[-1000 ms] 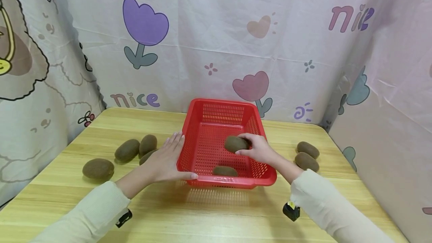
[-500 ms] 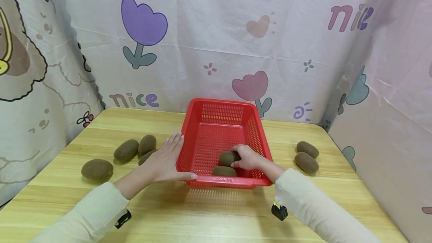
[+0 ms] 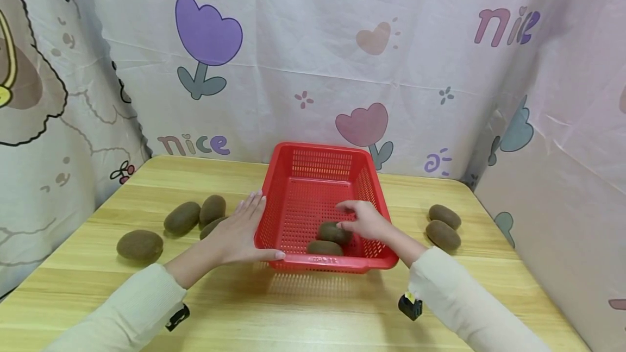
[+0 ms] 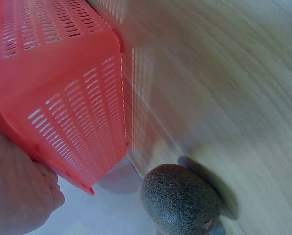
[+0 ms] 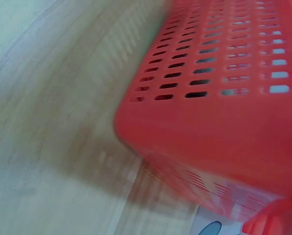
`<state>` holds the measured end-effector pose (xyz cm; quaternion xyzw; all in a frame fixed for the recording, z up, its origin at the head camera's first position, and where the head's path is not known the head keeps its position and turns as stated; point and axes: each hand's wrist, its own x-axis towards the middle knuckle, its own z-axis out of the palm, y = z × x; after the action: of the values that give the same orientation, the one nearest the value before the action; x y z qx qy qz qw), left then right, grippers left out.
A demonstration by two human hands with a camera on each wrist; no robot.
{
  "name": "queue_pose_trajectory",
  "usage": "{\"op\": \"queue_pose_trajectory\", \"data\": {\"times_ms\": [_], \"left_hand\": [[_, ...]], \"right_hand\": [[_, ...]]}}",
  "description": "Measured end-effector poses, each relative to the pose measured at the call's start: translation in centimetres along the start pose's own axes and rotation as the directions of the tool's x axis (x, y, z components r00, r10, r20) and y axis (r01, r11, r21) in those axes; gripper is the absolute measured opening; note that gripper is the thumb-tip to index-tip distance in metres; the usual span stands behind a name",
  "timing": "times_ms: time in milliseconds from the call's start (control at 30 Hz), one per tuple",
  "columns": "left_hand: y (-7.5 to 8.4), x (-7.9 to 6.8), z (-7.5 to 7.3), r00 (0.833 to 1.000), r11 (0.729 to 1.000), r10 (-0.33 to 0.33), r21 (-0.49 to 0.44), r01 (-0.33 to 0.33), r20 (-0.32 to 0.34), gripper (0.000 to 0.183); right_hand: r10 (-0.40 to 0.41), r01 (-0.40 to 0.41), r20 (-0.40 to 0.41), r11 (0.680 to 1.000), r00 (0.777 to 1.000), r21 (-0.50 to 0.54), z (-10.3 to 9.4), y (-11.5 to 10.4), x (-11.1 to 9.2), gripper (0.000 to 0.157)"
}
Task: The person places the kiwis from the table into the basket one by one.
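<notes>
Two brown kiwis lie side by side in the near end of the red plastic basket [image 3: 320, 192]: a front kiwi [image 3: 325, 248] and one just behind it, the rear kiwi [image 3: 334, 232]. My right hand [image 3: 367, 221] hovers inside the basket at the rear kiwi's right, thumb and fingers spread apart with nothing between them. My left hand [image 3: 239, 232] rests along the basket's left rim, fingers straight and thumb on the near edge. In the left wrist view, that hand [image 4: 18, 191] shows at the rim, and a kiwi [image 4: 180, 198] is on the table outside the basket.
Left of the basket several kiwis lie on the wooden table [image 3: 313, 314], among them a near-left kiwi [image 3: 140, 246] and one partly hidden behind my left hand. Two more sit at the right, one being a right kiwi [image 3: 443, 235]. A printed cloth [image 3: 303, 58] hangs behind the table.
My right hand lowered a kiwi into the basket behind the front one and let go of it. The hand has since lifted slightly up and right. My left hand has stayed put.
</notes>
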<state>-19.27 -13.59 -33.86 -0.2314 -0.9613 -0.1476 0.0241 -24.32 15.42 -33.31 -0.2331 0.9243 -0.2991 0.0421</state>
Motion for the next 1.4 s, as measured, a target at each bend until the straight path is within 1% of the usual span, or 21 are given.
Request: {"op": "queue_pose_trajectory", "data": {"times_ms": [67,167,300,400,567,700,867,1033,1233,1300,1400], "left_hand": [[0.0,0.0,0.0,1.000,1.000,0.000,0.001,0.000,0.000,0.117],[0.0,0.0,0.0,1.000,1.000,-0.001,0.000,0.001,0.000,0.117],[0.1,0.0,-0.1,1.000,1.000,-0.005,-0.002,0.005,0.002,0.117],[0.1,0.0,0.0,1.000,1.000,-0.004,-0.005,0.004,0.001,0.117],[-0.1,-0.1,0.1,1.000,1.000,-0.003,-0.015,0.003,0.000,0.117],[-0.1,-0.1,0.2,1.000,1.000,-0.007,-0.019,0.007,0.000,0.116],[-0.1,0.0,0.1,1.000,1.000,0.001,-0.022,-0.001,-0.006,0.116],[-0.1,0.0,0.1,1.000,1.000,0.007,-0.017,-0.007,-0.014,0.117],[0.0,0.0,0.0,1.000,1.000,0.011,-0.017,-0.011,-0.011,0.116],[0.0,0.0,0.0,1.000,1.000,0.009,-0.015,-0.009,-0.009,0.116],[0.0,-0.1,0.0,1.000,1.000,0.007,-0.016,-0.007,-0.010,0.116]], "right_hand": [[-0.019,0.020,-0.067,1.000,0.998,0.023,-0.4,0.0,-0.3,0.040],[-0.052,0.059,-0.153,0.997,0.987,0.046,-0.9,0.1,-0.7,0.037],[-0.112,0.122,-0.224,0.992,0.968,0.028,-1.3,0.4,-1.5,0.037],[-0.138,0.143,-0.266,0.990,0.954,0.000,-1.6,0.9,-2.1,0.040],[-0.138,0.149,-0.338,0.989,0.931,0.009,-2.1,1.7,-3.1,0.045],[-0.120,0.141,-0.391,0.990,0.913,0.024,-2.7,2.6,-3.8,0.047],[-0.080,0.100,-0.454,0.995,0.887,0.019,-3.6,4.0,-4.9,0.050],[-0.046,0.052,-0.517,0.999,0.855,-0.003,-4.5,5.9,-6.1,0.053],[0.031,-0.047,-0.564,0.999,0.825,-0.015,-4.8,8.5,-7.5,0.053],[0.060,-0.083,-0.569,0.996,0.820,-0.015,-4.8,9.3,-7.9,0.054],[0.102,-0.121,-0.555,0.993,0.826,0.002,-4.9,10.2,-8.6,0.057]]}}
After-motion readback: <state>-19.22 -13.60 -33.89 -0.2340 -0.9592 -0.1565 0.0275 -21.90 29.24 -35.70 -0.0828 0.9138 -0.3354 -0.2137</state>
